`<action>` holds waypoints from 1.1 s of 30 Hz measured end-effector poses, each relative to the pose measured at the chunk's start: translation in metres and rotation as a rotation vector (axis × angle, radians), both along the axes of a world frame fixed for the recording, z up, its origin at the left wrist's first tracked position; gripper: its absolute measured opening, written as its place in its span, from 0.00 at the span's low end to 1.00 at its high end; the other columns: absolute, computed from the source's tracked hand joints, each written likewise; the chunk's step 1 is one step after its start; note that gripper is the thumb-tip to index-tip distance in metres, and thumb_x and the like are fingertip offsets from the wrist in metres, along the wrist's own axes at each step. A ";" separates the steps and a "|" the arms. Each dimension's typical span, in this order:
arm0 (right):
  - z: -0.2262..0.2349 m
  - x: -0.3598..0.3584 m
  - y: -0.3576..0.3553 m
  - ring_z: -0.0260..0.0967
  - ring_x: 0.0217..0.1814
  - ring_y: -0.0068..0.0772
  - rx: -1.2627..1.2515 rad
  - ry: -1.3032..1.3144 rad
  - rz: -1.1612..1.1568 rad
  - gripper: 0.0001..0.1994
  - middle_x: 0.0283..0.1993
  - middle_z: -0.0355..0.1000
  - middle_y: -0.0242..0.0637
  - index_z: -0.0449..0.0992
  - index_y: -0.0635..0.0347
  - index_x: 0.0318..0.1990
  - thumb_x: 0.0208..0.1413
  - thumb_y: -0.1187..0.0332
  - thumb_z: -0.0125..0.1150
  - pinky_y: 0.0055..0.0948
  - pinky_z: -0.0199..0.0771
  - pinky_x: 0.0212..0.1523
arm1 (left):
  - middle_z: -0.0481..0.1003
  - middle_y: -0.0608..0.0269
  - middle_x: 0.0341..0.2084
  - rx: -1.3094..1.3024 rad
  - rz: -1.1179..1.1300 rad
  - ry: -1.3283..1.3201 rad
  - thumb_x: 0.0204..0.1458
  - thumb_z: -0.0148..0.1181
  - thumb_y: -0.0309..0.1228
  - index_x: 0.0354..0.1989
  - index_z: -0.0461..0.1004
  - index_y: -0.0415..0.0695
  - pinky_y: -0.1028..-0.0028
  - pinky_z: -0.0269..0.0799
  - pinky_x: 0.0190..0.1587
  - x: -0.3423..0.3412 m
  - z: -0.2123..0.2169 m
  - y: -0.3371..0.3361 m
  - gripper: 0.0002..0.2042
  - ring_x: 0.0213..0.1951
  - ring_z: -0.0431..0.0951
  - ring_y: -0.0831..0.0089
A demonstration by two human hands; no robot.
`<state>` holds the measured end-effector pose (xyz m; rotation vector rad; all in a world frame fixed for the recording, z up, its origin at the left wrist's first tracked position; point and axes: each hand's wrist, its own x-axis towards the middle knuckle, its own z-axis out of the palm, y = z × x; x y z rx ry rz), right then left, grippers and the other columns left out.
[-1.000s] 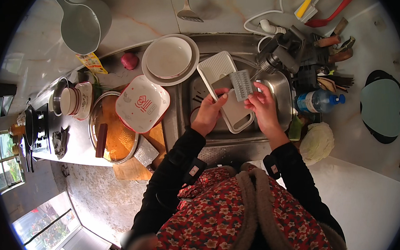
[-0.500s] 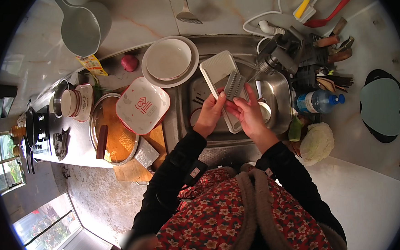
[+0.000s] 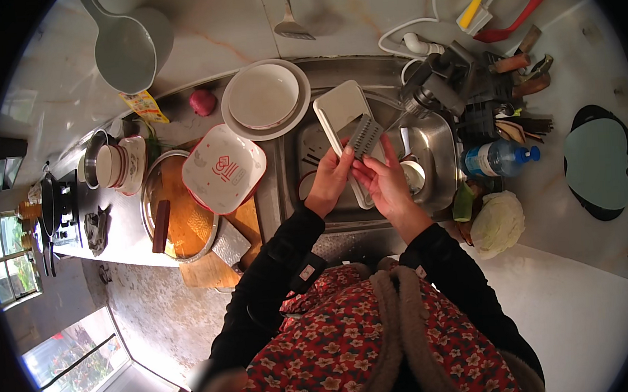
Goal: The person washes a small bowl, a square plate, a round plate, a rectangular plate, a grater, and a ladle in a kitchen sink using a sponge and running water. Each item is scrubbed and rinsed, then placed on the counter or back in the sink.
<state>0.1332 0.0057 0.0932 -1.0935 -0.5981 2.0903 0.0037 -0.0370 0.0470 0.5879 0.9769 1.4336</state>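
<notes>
Over the sink (image 3: 443,188), both hands meet on a small grey grater plate (image 3: 365,137) with rows of holes or teeth. My left hand (image 3: 332,179) pinches its lower left end between thumb and fingers. Closed on the near end from the right is my right hand (image 3: 385,186); its fingertips touch the plate. Behind and beneath my hands, a long white rectangular tray (image 3: 338,102) lies slanted over the sink. My fingers and the plate hide its middle. A white cup or bowl (image 3: 414,177) sits inside the basin, right of my right hand.
Left of the sink stand stacked white bowls (image 3: 263,95), a square red-rimmed dish (image 3: 225,169) and a lidded pan (image 3: 179,229) beside a cleaver (image 3: 230,243). Along the right are a black faucet (image 3: 433,84), a knife rack (image 3: 492,102), a plastic bottle (image 3: 495,160) and cabbage (image 3: 499,224).
The grater plate has tilted a little in my fingers, showing its rows of holes at a steeper angle. My right hand has shifted slightly; the tray keeps its place.
</notes>
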 end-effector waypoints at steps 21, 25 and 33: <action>-0.012 0.033 0.056 0.66 0.54 0.25 0.390 -0.194 0.319 0.29 0.52 0.70 0.32 0.62 0.55 0.67 0.61 0.59 0.62 0.26 0.70 0.50 | 0.76 0.69 0.39 -0.132 -0.086 -0.029 0.62 0.56 0.35 0.48 0.73 0.39 0.77 0.70 0.45 -0.024 0.032 -0.001 0.13 0.41 0.74 0.81; -0.011 0.032 0.050 0.67 0.55 0.22 0.240 -0.084 0.222 0.24 0.52 0.71 0.30 0.66 0.58 0.63 0.62 0.61 0.59 0.25 0.70 0.53 | 0.74 0.66 0.45 -0.118 -0.070 -0.171 0.63 0.54 0.35 0.55 0.67 0.39 0.74 0.71 0.49 -0.011 0.037 -0.002 0.16 0.45 0.73 0.79; -0.024 0.025 0.043 0.69 0.51 0.24 0.205 -0.026 0.149 0.22 0.49 0.71 0.30 0.67 0.59 0.59 0.60 0.63 0.62 0.28 0.72 0.51 | 0.73 0.64 0.44 -0.063 0.105 0.128 0.61 0.57 0.33 0.55 0.65 0.39 0.74 0.72 0.46 -0.004 0.023 0.005 0.17 0.44 0.73 0.79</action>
